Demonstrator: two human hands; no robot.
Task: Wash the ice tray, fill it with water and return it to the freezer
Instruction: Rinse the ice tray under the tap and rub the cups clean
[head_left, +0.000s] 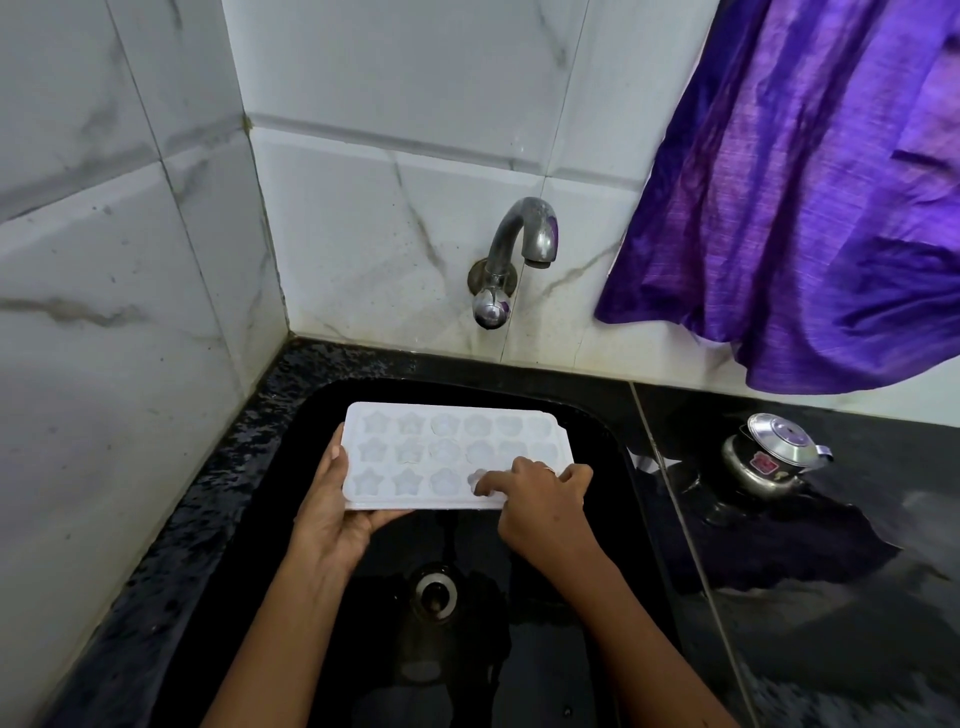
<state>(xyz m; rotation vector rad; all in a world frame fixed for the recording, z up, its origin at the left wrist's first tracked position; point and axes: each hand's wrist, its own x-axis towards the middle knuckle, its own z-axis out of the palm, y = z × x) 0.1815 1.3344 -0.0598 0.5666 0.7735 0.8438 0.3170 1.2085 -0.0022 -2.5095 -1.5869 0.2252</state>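
Note:
A white ice tray (447, 447) with star- and flower-shaped cups is held level over the black sink (597, 431). My left hand (337, 509) grips its near left corner, thumb along the left edge and fingers underneath. My right hand (540, 499) lies on the tray's near right part, with curled fingertips pressing into the cups. A metal tap (524, 239) juts from the tiled wall above the tray, and no water runs from it.
The sink drain (435, 592) sits below my hands. A black granite counter (805, 597) surrounds the sink, with a small steel pot (774, 457) at the right. A purple cloth (810, 182) hangs over the right side. Marble-patterned wall tiles (130, 260) close off the left and back.

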